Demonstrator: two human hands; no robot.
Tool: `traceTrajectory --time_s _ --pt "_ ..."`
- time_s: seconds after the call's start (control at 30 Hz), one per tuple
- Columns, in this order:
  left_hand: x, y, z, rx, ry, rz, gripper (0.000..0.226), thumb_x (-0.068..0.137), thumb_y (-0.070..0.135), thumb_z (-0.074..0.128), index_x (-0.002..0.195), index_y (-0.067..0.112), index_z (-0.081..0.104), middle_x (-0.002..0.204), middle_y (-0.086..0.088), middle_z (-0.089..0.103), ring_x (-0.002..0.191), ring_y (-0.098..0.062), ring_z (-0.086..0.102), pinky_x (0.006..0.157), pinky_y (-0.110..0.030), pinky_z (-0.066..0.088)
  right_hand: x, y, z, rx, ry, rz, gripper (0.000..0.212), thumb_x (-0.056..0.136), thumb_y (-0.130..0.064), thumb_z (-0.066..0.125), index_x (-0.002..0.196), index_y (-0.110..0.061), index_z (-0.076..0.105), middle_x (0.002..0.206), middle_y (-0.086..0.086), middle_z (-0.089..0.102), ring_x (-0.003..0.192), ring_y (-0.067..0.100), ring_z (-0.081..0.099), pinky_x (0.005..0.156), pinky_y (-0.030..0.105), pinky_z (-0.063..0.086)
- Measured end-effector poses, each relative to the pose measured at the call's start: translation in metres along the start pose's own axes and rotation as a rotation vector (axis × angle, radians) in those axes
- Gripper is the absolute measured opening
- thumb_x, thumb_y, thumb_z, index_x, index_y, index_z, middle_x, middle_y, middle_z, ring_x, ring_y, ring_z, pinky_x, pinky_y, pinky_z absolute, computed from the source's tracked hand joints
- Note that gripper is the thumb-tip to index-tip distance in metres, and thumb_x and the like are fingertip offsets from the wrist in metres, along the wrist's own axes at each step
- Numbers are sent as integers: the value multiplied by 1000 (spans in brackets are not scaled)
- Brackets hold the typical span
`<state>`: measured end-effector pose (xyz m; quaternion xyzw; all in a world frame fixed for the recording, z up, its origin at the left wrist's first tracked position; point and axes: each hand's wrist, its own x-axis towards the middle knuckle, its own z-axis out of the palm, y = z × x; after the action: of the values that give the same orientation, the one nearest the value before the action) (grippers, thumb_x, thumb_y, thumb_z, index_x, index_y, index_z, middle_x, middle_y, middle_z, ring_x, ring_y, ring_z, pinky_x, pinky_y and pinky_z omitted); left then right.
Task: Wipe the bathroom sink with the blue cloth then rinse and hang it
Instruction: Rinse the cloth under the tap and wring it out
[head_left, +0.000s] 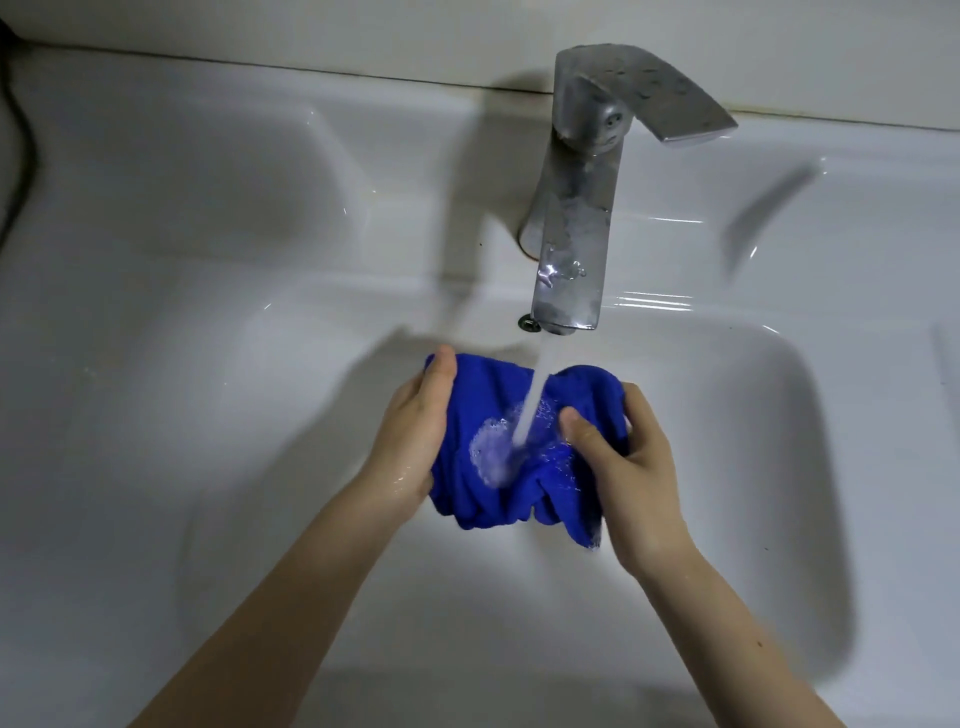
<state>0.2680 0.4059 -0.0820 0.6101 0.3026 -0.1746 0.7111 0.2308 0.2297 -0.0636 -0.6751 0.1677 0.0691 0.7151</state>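
Observation:
The blue cloth (488, 405) is bunched between both hands over the white sink basin (727, 467). My left hand (415, 436) grips its left edge, thumb on top. My right hand (628, 467) grips its right side, thumb pressed on the fabric. Water runs from the chrome faucet (576, 208) and lands on the middle of the cloth, where it foams white. The lower part of the cloth hangs down between my wrists.
The faucet's lever handle (670, 98) points to the right at the back. An overflow hole (530, 322) sits in the basin's back wall. A dark cable (21, 140) runs down the far left edge. The sink's flat ledges spread left and right.

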Motion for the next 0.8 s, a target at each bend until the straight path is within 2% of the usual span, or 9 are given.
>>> traceTrajectory --time_s 0.1,0.2,0.27,0.4,0.5,0.57,0.67,0.73,0.8 --pt "-2 -9 28 8 -74 5 46 85 67 46 80 29 72 83 5 77 75 -13 75 67 -29 58 -6 -6 -28 -50 76 -5 13 93 -12 66 99 -24 66 89 2 71 79 18 69 66 29 57" --pt "-9 -11 50 -32 -171 -74 54 84 71 49 57 25 61 51 1 55 40 -13 54 42 -18 41 -12 -12 -46 -71 156 25 14 92 -14 66 97 -27 66 90 3 71 82 26 69 68 44 59" --pt "-13 -10 53 -32 -194 -100 63 79 77 48 47 22 51 41 4 44 33 -13 43 38 -16 33 -14 -13 -47 -68 180 39 12 92 -14 65 97 -26 66 90 6 71 84 34 69 71 51 57" --pt "-14 -10 23 63 -60 -16 45 87 68 41 72 35 69 71 9 75 62 -10 73 52 -24 55 -13 -8 -20 -60 141 32 11 92 -11 66 94 -21 65 92 13 69 83 34 67 73 46 58" --pt "-17 -11 -15 16 21 -35 40 92 65 42 79 43 72 83 7 78 74 -15 76 59 -29 58 -14 2 16 -34 56 43 8 92 -6 64 94 -14 62 80 4 66 71 13 62 63 25 55" --pt "-20 -9 -35 -49 76 -35 43 95 62 41 79 40 74 85 4 78 76 -18 76 55 -28 58 -15 4 38 1 10 61 9 93 -4 62 89 -10 57 70 -5 58 61 7 55 55 17 48" --pt "-17 -11 -37 -157 75 -71 48 95 62 41 97 27 73 92 -3 78 81 -21 76 62 -31 59 -18 6 58 36 -52 71 22 97 -11 56 78 -16 46 70 -6 51 60 6 48 56 19 46" --pt "-16 -10 -20 -203 -27 -158 55 95 63 40 93 19 73 90 -8 77 78 -20 76 66 -29 57 -31 10 70 -104 -101 -42 20 95 -28 59 80 -20 49 75 -5 56 67 7 56 61 26 53" --pt "-21 -6 6 -365 -303 -133 60 97 57 36 74 16 73 74 -3 72 68 -13 72 68 -24 55 -36 9 80 -411 -50 -260 31 90 -46 59 72 -23 46 63 -6 54 61 13 56 57 30 51"
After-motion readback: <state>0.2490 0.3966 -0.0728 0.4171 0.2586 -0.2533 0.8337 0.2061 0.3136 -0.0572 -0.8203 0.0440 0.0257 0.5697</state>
